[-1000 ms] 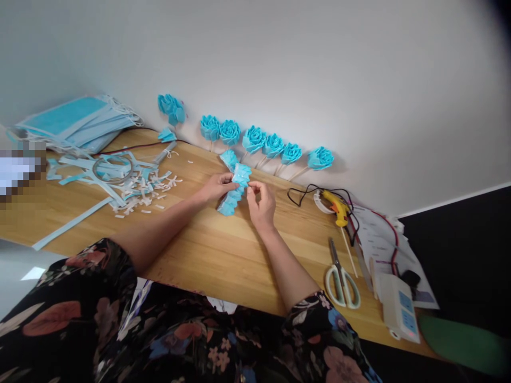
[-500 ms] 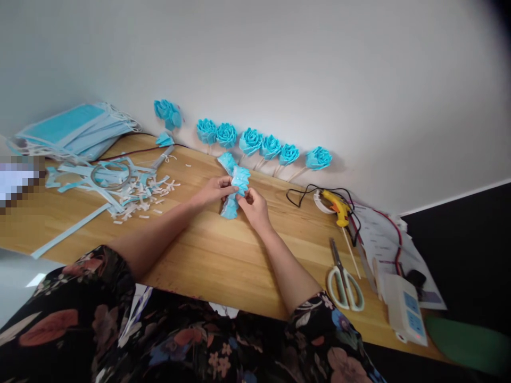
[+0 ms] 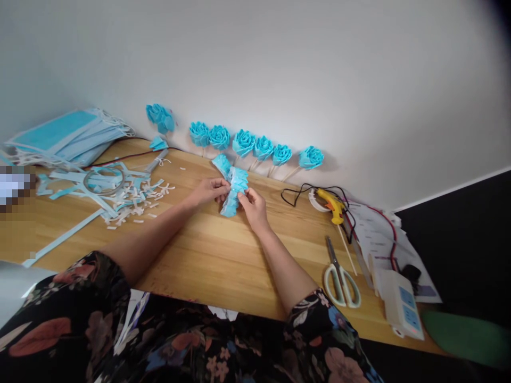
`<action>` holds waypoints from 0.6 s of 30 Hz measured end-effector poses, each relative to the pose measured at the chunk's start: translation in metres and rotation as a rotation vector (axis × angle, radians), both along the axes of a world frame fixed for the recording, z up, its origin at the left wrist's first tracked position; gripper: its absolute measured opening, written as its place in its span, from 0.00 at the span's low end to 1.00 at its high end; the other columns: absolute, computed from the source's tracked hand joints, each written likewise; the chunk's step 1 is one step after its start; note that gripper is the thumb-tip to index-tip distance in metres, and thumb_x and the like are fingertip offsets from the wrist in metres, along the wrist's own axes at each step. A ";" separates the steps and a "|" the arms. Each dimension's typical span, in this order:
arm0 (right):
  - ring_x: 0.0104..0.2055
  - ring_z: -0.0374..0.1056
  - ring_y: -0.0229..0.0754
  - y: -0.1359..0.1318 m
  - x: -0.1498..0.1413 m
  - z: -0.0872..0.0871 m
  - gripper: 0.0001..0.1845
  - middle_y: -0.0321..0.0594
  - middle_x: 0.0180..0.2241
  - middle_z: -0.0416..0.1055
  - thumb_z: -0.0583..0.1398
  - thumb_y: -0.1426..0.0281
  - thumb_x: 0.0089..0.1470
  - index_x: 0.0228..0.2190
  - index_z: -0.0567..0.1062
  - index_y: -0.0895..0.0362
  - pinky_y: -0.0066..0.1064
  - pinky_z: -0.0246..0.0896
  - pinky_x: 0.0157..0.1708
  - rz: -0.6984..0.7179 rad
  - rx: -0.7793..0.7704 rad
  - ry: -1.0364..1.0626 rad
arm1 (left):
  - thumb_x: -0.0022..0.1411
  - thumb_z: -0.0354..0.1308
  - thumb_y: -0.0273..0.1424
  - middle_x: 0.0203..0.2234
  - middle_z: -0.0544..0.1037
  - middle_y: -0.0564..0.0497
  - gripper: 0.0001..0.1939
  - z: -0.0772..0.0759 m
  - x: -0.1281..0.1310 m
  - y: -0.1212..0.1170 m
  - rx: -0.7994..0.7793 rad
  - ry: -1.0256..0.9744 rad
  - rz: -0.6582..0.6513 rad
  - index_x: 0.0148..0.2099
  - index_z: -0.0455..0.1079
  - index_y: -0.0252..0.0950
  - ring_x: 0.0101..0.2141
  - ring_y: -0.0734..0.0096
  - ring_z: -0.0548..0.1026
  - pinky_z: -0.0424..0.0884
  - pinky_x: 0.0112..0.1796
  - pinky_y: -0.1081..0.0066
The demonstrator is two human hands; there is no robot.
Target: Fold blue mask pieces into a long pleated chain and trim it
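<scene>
A pleated light-blue strip of face-mask fabric (image 3: 238, 181) is held between my two hands over the middle of the wooden table. My left hand (image 3: 211, 191) pinches its left edge, fingers curled. On the other side, the thumb and fingers of my right hand (image 3: 254, 208) are closed on its right edge. One part of the strip spreads up and away to the left, another hangs toward me. Behind it, several blue fabric roses (image 3: 244, 143) on sticks lean along the wall.
Left of my hands lie cut blue strips (image 3: 106, 202), white scraps, a wire coil (image 3: 104, 181) and stacked face masks (image 3: 59, 133). To the right are a yellow glue gun (image 3: 336, 207) with its cord, scissors (image 3: 339, 279), papers and a power strip (image 3: 403, 303).
The lower part of the pleated strip has swung up close under the fold, so the strip looks straighter. My left fingers have slid slightly down its edge. The whole view has shifted a little.
</scene>
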State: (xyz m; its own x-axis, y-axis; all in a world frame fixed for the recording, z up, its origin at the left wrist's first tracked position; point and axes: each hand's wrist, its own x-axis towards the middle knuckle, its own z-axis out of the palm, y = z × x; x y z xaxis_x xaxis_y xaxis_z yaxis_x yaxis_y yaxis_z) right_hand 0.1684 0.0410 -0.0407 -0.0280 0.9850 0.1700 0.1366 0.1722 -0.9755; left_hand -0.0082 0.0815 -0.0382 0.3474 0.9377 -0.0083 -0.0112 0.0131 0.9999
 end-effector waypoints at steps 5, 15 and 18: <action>0.26 0.58 0.36 0.000 0.001 -0.002 0.17 0.32 0.24 0.63 0.62 0.54 0.51 0.25 0.68 0.54 0.27 0.56 0.27 0.016 -0.006 0.063 | 0.49 0.68 0.44 0.18 0.72 0.54 0.19 0.000 0.002 0.000 0.016 -0.009 0.000 0.30 0.70 0.33 0.20 0.79 0.69 0.63 0.23 0.77; 0.27 0.59 0.38 0.005 0.003 -0.011 0.18 0.32 0.22 0.62 0.59 0.53 0.52 0.24 0.68 0.54 0.28 0.57 0.27 -0.051 -0.008 -0.012 | 0.54 0.65 0.46 0.20 0.73 0.54 0.19 -0.001 0.002 -0.003 0.043 -0.025 -0.062 0.32 0.70 0.33 0.21 0.78 0.70 0.65 0.25 0.76; 0.25 0.56 0.36 0.004 0.002 -0.009 0.18 0.31 0.21 0.58 0.60 0.55 0.52 0.22 0.65 0.53 0.28 0.54 0.26 -0.050 0.018 0.011 | 0.56 0.62 0.48 0.20 0.74 0.53 0.21 -0.001 0.002 -0.002 0.043 -0.010 -0.052 0.31 0.69 0.33 0.21 0.77 0.70 0.65 0.25 0.75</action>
State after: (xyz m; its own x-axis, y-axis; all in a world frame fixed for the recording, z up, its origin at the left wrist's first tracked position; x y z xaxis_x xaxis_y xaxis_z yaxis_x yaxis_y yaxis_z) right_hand 0.1707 0.0453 -0.0497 0.0236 0.9819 0.1877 0.1347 0.1829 -0.9739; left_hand -0.0061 0.0793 -0.0388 0.3959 0.9176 0.0357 -0.0215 -0.0295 0.9993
